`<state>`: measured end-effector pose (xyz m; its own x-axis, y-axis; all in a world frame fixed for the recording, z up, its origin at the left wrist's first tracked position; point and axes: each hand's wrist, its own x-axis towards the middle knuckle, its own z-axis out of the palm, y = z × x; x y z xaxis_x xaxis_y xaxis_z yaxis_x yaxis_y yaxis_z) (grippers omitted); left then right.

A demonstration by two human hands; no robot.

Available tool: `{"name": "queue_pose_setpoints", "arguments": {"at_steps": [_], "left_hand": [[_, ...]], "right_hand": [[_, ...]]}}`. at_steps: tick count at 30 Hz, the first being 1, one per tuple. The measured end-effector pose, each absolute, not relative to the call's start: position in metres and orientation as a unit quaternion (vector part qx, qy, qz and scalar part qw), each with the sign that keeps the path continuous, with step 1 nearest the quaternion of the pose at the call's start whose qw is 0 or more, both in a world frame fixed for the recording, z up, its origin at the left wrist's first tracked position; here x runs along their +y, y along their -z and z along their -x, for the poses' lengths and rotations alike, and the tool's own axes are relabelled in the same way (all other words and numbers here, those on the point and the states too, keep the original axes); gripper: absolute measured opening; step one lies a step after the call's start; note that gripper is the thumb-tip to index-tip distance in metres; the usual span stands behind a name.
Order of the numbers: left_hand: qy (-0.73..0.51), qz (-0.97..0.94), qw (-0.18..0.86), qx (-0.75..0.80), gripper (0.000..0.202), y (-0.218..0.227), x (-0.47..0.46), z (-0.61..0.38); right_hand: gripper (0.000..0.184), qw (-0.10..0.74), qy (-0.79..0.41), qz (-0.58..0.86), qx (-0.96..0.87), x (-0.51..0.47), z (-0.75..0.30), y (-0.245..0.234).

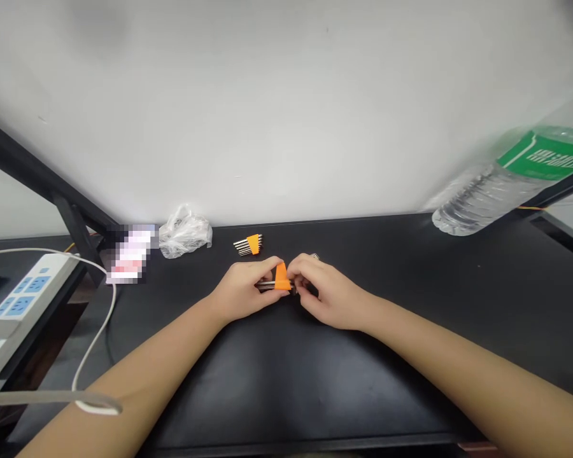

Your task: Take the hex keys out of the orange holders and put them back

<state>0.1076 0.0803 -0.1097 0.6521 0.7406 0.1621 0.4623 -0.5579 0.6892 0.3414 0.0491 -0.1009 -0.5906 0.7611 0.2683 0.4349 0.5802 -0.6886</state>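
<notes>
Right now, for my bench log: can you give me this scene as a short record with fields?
Left hand: holding hex key set from its left side
Right hand: gripping the same set from its right side
Set's holder: orange, between the hands
Nearest loose item: second hex key set, lying beyond the hands
Surface: black table
Rest: plastic bag, pixelated item, power strip, water bottle
</notes>
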Motion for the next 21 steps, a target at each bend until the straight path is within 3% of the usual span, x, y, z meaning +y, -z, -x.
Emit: {"name": "queue_pose_setpoints", "arguments": {"at_steps": [5, 11, 21], "left_hand": [[-0.228, -0.857, 0.298, 0.352, 0.034, 0.113, 0.083, -0.104], [-0.216, -0.858, 0.269, 0.38, 0.041, 0.114, 0.085, -0.1], [-0.212, -0.863, 0.254, 0.381, 0.044, 0.116, 0.086, -0.1]], "right_hand": [[0.02, 0.269, -0.228, 0.409, -0.842, 0.063, -0.358, 0.108], [0.018, 0.122, -0.066, 0.449, -0.883, 0.078, -0.383, 0.117], [0.015, 0.059, -0.02, 0.466, -0.883, 0.08, -0.376, 0.118]]}}
